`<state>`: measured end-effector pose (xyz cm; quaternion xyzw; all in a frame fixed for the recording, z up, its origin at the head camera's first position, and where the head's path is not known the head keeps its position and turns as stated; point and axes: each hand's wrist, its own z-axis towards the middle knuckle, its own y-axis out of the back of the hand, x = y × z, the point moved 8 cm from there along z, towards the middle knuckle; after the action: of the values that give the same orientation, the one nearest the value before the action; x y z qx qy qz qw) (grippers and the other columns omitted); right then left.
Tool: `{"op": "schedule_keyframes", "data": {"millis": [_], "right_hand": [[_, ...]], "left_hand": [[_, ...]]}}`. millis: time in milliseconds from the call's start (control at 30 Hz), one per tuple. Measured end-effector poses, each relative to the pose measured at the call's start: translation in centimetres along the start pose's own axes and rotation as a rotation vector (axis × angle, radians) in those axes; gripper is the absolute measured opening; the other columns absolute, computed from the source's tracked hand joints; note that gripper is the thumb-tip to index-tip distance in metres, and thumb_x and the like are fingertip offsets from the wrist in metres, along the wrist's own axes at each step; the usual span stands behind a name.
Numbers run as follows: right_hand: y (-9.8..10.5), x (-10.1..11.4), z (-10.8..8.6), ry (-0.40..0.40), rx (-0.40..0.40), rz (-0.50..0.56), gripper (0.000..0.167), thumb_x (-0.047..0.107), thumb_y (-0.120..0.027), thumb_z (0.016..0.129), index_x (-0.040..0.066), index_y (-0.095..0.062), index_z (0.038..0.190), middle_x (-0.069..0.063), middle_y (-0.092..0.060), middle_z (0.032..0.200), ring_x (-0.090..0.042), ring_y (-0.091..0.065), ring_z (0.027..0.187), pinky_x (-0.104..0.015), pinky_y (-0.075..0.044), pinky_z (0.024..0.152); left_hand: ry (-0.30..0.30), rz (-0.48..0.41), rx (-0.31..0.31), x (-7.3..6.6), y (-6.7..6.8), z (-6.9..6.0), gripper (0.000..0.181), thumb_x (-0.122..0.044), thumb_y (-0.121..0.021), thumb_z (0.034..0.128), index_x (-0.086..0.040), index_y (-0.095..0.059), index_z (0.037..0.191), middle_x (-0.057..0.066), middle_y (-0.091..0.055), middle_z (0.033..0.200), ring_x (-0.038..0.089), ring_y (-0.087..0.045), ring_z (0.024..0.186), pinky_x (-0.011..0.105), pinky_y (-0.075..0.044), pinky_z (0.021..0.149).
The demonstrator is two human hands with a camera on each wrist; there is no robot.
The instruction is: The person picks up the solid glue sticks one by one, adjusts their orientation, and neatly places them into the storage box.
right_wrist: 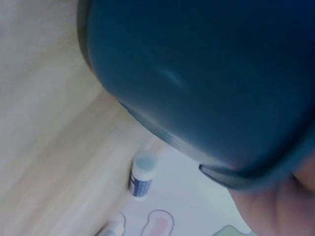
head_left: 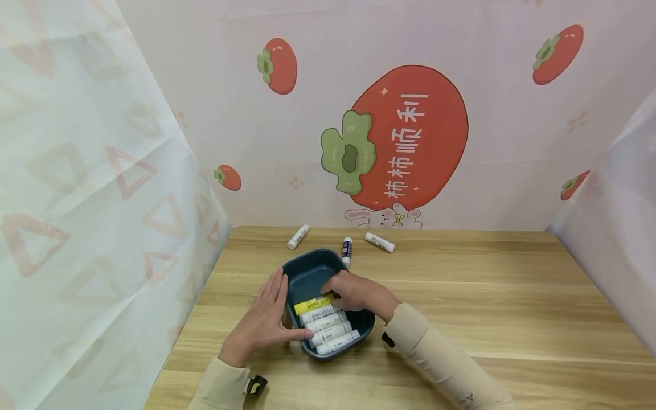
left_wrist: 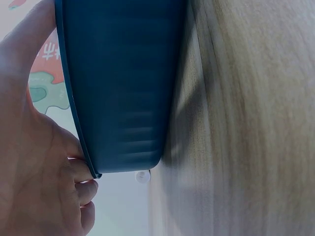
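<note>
A dark blue plastic box (head_left: 310,259) stands on the table, holding a row of several white glue sticks (head_left: 335,343) in its near part, with a yellow glue stick (head_left: 309,305) at the row's far side. My left hand (head_left: 266,322) rests along the box's left rim, fingers straight and thumb stretched over the near edge; its wrist view shows the box wall (left_wrist: 123,88) close by. My right hand (head_left: 353,290) reaches in over the right rim and pinches the yellow stick's right end. Its fingertips are partly hidden. In the right wrist view the box's outer side (right_wrist: 187,88) covers most of the frame.
Behind the box lie a white glue stick (head_left: 298,237), a blue-labelled glue stick (head_left: 347,250) close to its far rim, and another white stick (head_left: 380,242). The wooden table (head_left: 487,296) meets a printed backdrop at its far edge. A white sheet (head_left: 102,171) hangs at left.
</note>
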<state>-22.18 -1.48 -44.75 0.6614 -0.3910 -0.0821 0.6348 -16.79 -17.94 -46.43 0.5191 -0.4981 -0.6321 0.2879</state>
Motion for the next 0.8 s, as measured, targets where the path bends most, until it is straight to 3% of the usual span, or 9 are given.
{"op": "schedule_keyframes", "data": {"millis": [133,233,367,533,800], "right_hand": [[1.2,-0.1,-0.8,-0.017,-0.007,0.037,0.036,0.013,-0.071,0.101,0.008,-0.071,0.137,-0.005,-0.071,0.14,-0.017,-0.066,0.129,-0.039,-0.055,0.112],[2.5,-0.5,-1.5,-0.03,-0.029,0.069,0.039,0.013,-0.071,0.102,0.006,-0.068,0.14,-0.008,-0.069,0.143,-0.023,-0.065,0.132,-0.042,-0.056,0.112],[4.6,-1.3,-2.4,-0.05,-0.087,0.097,0.041,0.013,-0.071,0.102,0.005,-0.066,0.142,-0.011,-0.068,0.144,-0.026,-0.065,0.132,-0.045,-0.055,0.111],[6.9,-2.7,-3.4,-0.045,-0.178,0.058,0.041,0.013,-0.074,0.1,0.003,-0.068,0.139,-0.014,-0.071,0.139,-0.029,-0.068,0.128,-0.047,-0.057,0.11],[8.9,-6.4,-5.2,-0.128,-0.307,0.049,0.04,0.017,-0.078,0.097,0.002,-0.071,0.134,-0.014,-0.075,0.129,-0.029,-0.072,0.116,-0.044,-0.061,0.102]], "left_hand": [[0.0,-0.006,0.004,0.0,-0.1,-0.1,0.144,-0.086,-0.07,0.0758,0.004,-0.005,0.168,0.024,0.002,0.177,0.04,-0.003,0.166,0.06,-0.018,0.133],[-0.002,-0.004,0.005,0.0,-0.2,0.0,0.144,-0.087,-0.069,0.0763,0.004,-0.004,0.168,0.023,0.003,0.177,0.04,-0.002,0.166,0.06,-0.017,0.133],[-0.008,0.006,-0.004,0.0,-0.1,0.0,0.144,-0.087,-0.069,0.0762,0.005,-0.006,0.167,0.024,0.002,0.177,0.04,-0.002,0.166,0.059,-0.017,0.134],[-0.008,0.01,-0.015,0.0,0.1,0.0,0.145,-0.088,-0.069,0.0748,0.005,-0.007,0.167,0.024,0.001,0.177,0.04,-0.004,0.166,0.059,-0.018,0.134],[-0.011,0.009,-0.022,-0.1,0.1,-0.1,0.145,-0.088,-0.07,0.0743,0.005,-0.008,0.167,0.025,0.0,0.177,0.041,-0.005,0.166,0.059,-0.019,0.133]]}}
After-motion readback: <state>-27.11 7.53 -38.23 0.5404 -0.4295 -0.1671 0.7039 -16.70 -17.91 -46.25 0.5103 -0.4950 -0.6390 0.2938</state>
